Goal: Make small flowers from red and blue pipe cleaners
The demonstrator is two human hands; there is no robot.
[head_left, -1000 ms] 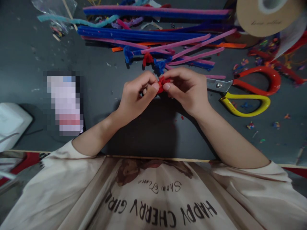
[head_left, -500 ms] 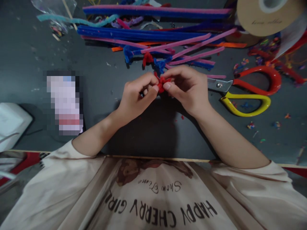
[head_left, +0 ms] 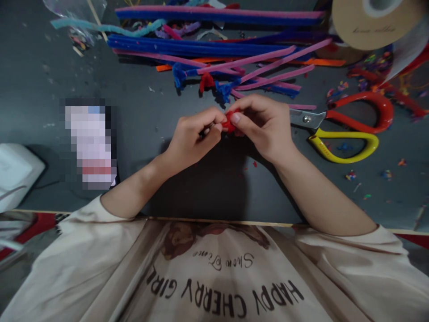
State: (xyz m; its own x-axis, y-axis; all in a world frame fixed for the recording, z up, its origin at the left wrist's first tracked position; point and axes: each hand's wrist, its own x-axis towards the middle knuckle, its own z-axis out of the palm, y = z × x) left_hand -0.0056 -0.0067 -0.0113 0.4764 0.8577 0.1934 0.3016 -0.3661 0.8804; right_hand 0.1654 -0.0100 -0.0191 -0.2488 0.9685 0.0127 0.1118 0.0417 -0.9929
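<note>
Between my two hands is a small red pipe-cleaner piece (head_left: pixel 230 124), bent into a compact shape and partly hidden by fingertips. My left hand (head_left: pixel 194 134) pinches its left side between thumb and fingers. From the right, my right hand (head_left: pixel 264 125) grips it with thumb and index finger. Just beyond the hands lie a bent red pipe cleaner (head_left: pixel 207 81) and pink pipe cleaners with curled blue ends, one blue end (head_left: pixel 224 91) close to my right fingers. Scissors (head_left: pixel 306 118) with one red and one yellow handle lie right of my right hand, blade tips hidden behind it.
Long blue pipe cleaners (head_left: pixel 201 47) and a pink-and-blue bundle (head_left: pixel 217 15) lie along the back. A cardboard spool (head_left: pixel 375 31) stands at the back right. Colourful scraps (head_left: pixel 351 175) dot the right side. A blurred-out phone (head_left: pixel 92 143) and a white object (head_left: pixel 18 174) are left.
My left fingertips have shifted slightly right, and the red piece has turned between the fingers, more of it now covered by my right thumb. Everything else stays put.
</note>
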